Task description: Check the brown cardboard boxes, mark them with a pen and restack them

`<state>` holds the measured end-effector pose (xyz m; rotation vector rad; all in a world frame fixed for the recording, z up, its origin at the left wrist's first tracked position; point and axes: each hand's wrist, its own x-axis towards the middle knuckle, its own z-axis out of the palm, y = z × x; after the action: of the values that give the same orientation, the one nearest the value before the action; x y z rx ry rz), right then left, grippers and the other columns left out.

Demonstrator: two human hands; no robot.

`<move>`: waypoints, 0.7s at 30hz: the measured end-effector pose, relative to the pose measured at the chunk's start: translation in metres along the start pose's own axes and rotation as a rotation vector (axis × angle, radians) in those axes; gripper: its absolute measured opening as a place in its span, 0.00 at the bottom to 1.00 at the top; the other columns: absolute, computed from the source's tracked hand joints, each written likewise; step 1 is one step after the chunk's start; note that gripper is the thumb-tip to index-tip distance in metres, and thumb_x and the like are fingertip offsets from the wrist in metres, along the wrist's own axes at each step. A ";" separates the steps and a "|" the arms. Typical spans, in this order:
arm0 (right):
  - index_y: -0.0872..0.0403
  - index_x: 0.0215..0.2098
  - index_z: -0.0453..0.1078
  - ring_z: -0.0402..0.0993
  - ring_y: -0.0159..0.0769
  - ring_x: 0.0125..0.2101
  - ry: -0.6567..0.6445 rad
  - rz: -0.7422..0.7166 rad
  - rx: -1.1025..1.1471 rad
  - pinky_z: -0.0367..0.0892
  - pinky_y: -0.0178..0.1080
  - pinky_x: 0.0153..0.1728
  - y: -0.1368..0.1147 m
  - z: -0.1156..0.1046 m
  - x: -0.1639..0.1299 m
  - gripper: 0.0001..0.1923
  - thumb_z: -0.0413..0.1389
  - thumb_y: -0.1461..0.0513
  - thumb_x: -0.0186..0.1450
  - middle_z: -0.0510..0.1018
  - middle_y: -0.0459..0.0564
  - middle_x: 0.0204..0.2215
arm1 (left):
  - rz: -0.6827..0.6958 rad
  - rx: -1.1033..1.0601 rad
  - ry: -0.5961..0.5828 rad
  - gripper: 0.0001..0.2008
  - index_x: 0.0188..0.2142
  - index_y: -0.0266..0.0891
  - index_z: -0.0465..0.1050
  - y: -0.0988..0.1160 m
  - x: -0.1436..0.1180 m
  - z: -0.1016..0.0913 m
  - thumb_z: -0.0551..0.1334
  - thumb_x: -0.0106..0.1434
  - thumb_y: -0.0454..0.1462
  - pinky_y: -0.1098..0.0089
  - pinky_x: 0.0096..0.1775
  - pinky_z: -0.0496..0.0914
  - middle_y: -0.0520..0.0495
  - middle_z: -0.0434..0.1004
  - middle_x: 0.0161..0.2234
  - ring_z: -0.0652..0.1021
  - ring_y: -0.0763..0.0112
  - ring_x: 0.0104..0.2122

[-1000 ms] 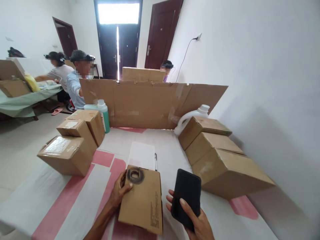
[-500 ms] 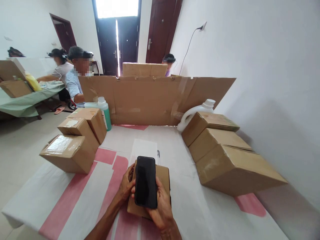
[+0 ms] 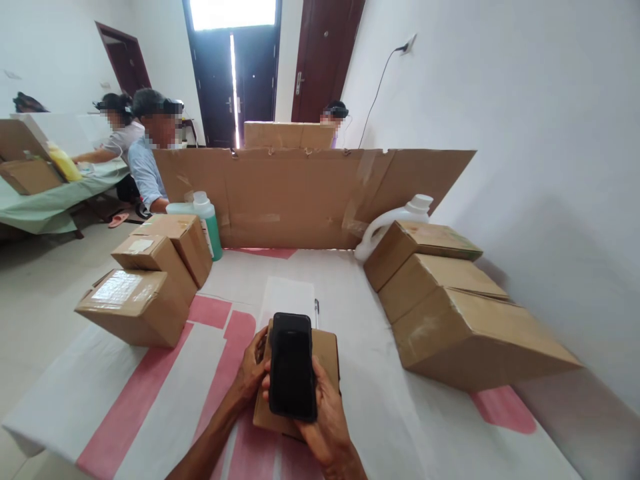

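Right hand grips phone over box, fingers round its sides; left hand holds box's left edge, fingertips hidden. Phone could slip if right grip loosens; box could shift if phone presses it

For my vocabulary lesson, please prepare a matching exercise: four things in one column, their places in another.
1. black rectangular phone
2. flat brown cardboard box
3. white plastic jug
4. slim dark-tipped pen

A. at the right edge of the white paper
B. against the left hand
C. near the right end of the brown cardboard panel
D. in the right hand

Pairs: 1-D; 2-B; 3-C; 4-A
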<state>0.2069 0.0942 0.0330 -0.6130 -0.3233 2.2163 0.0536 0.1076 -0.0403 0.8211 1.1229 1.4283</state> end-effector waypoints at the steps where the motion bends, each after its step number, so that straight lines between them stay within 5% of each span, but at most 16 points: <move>1: 0.59 0.46 0.81 0.83 0.50 0.41 0.007 -0.010 -0.002 0.76 0.54 0.46 -0.002 0.000 -0.001 0.25 0.65 0.46 0.63 0.86 0.59 0.39 | 0.009 0.004 -0.001 0.44 0.62 0.40 0.70 -0.001 0.001 0.000 0.76 0.49 0.54 0.55 0.64 0.64 0.35 0.73 0.62 0.71 0.47 0.63; 9: 0.61 0.48 0.80 0.83 0.48 0.36 0.078 -0.113 -0.043 0.76 0.54 0.45 -0.036 -0.013 -0.013 0.26 0.61 0.46 0.67 0.86 0.61 0.40 | 0.051 0.064 -0.066 0.39 0.64 0.41 0.68 -0.010 0.003 -0.004 0.73 0.55 0.50 0.52 0.61 0.68 0.37 0.74 0.61 0.74 0.45 0.60; 21: 0.63 0.46 0.80 0.83 0.46 0.34 0.048 -0.056 -0.013 0.75 0.48 0.42 -0.028 -0.010 -0.012 0.27 0.60 0.46 0.66 0.86 0.61 0.38 | 0.034 0.045 -0.039 0.40 0.65 0.40 0.66 -0.015 0.002 -0.008 0.73 0.57 0.49 0.54 0.60 0.68 0.37 0.73 0.62 0.75 0.47 0.59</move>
<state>0.2369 0.1040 0.0400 -0.6553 -0.3262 2.1444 0.0502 0.1074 -0.0572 0.9004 1.1195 1.4132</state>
